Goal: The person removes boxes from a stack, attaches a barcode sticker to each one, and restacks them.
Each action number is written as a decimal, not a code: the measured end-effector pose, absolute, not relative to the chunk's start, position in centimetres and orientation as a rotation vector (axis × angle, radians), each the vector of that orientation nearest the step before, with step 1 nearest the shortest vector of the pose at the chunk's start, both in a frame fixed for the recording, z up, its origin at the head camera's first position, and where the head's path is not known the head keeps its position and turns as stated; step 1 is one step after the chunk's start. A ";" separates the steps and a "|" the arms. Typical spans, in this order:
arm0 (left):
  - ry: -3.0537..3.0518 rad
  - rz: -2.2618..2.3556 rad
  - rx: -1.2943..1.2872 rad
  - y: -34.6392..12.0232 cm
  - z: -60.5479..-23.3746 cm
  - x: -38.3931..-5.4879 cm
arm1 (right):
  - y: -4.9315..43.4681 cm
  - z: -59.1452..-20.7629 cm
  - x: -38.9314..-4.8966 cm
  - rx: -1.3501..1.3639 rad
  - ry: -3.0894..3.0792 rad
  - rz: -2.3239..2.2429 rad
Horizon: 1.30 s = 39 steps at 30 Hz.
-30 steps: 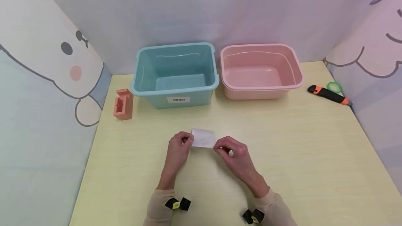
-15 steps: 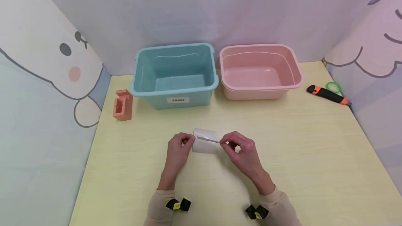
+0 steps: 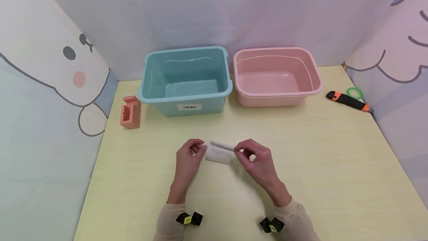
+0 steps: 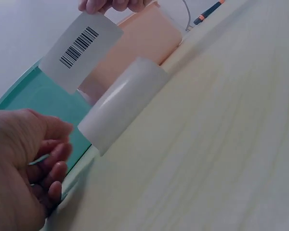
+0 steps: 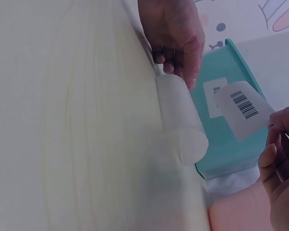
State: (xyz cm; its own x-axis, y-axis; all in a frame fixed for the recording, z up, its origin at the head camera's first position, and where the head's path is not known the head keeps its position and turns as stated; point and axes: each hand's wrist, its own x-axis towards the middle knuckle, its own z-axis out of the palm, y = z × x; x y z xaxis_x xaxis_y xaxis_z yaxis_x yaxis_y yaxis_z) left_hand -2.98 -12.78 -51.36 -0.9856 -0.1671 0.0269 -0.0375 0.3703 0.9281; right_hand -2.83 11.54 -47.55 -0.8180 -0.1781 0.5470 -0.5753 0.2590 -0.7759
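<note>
Between finger and thumb, my right hand (image 3: 257, 164) pinches one end of a white barcode label (image 4: 82, 48), which hangs in the air with its printed face visible in both wrist views. Beneath it a curled, glossy white backing paper (image 3: 218, 154) lies on the table (image 3: 214, 192), bowed up like a half tube and apart from the label. My left hand (image 3: 188, 161) is just left of the backing paper. Its fingers are loosely curled, and in the left wrist view a gap shows between them and the paper.
Behind the hands stand a blue-green bin (image 3: 185, 96) with a barcode sticker and a pink basin (image 3: 275, 99). A coral-coloured block with a recess (image 3: 131, 112) is at left. At right lie a black and orange utility knife (image 3: 349, 101) and a green tape roll (image 3: 354, 92).
My right hand has lifted and moved right, peeling the label up off the backing paper. My left hand has let go of the paper's left edge and drawn slightly away.
</note>
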 end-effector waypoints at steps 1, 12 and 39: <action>-2.466 -1.699 0.163 -12.8 -51.4 -2.9 | 11.5 -47.6 -2.8 0.687 -2.190 1.577; -2.291 -1.869 -0.161 -13.0 -51.2 -2.6 | 11.1 -47.7 -2.5 0.655 -2.249 1.604; -2.098 -2.026 -0.250 -13.3 -51.4 -2.6 | 10.5 -49.7 -2.5 0.369 -2.326 1.752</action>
State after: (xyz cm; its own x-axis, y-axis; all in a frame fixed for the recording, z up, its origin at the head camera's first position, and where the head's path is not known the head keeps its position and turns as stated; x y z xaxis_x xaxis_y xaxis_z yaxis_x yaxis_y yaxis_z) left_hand -2.58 -13.33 -51.42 -0.9626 -0.0266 0.2697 0.2687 0.0385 0.9625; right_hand -2.50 10.55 -49.72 -0.9474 -0.0749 0.3113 -0.3199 0.2638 -0.9100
